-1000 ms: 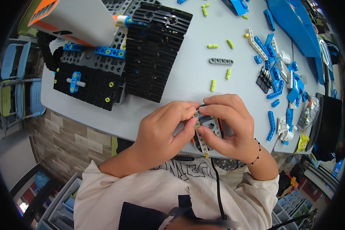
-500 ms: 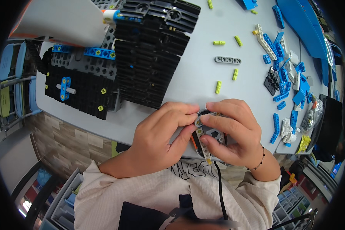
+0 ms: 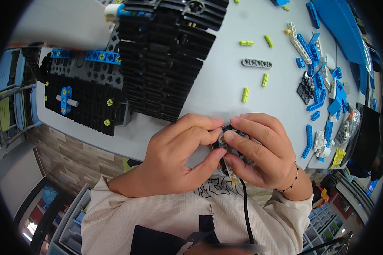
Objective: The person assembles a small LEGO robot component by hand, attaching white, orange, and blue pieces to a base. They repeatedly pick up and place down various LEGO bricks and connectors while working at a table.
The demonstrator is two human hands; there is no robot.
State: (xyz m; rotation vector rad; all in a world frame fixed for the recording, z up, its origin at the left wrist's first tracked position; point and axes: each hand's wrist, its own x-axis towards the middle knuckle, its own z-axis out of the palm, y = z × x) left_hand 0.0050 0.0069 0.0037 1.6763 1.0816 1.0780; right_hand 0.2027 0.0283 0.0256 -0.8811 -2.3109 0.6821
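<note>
Both hands meet at the table's front edge around a small building-brick assembly, dark and grey with a bit of orange. A pale perforated beam (image 3: 231, 171) with a yellow tip runs down it. My left hand (image 3: 181, 155) pinches its left side, fingertips near the upper end and thumb against the beam. My right hand (image 3: 266, 148) is closed over its right side, the index finger resting on the beam's upper end. Much of the assembly is hidden by the fingers. A black cable (image 3: 246, 208) hangs below it.
A large brick-built model with black track panels (image 3: 161, 72) stands at left. Beyond my hands lie a grey beam (image 3: 256, 63) and several lime connectors (image 3: 245, 94). Blue and white parts (image 3: 317, 91), a clear bag (image 3: 348, 129) and a blue panel (image 3: 338, 29) are at right.
My left thumb has moved lower along the beam, and my fingers cover more of the assembly. The view has shifted slightly; the table parts themselves stay in place.
</note>
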